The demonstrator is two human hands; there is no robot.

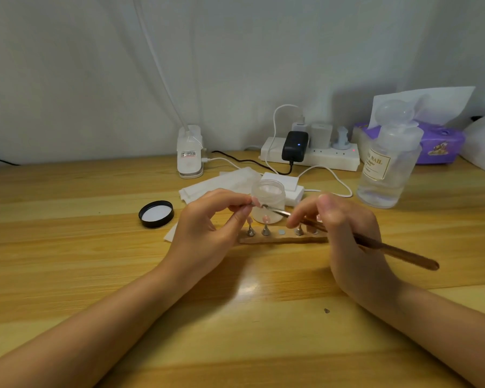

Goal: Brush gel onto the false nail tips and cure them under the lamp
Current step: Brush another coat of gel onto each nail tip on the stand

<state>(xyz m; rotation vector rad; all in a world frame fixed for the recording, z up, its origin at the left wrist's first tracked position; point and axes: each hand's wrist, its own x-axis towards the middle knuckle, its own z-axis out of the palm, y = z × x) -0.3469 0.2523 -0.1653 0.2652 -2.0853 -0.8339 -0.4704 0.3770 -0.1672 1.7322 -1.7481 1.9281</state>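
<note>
left hand (pixel 207 219) pinches a nail tip (pixel 254 203) just above the wooden stand (pixel 283 238); right hand (pixel 345 222) grips the brush (pixel 370 242), bristles at that tip; open jar (pixel 268 201) directly behind the stand, partly hidden by fingers; black lid (pixel 156 213) left of it; clear bottle (pixel 387 161) far right.

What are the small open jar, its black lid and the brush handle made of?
Small frosted open jar: likely translucent plastic, cloudy walls. Round black lid: probably glossy plastic with a pale liner. Long brown brush handle: glossy brown, wood or lacquered metal, unclear.
</note>
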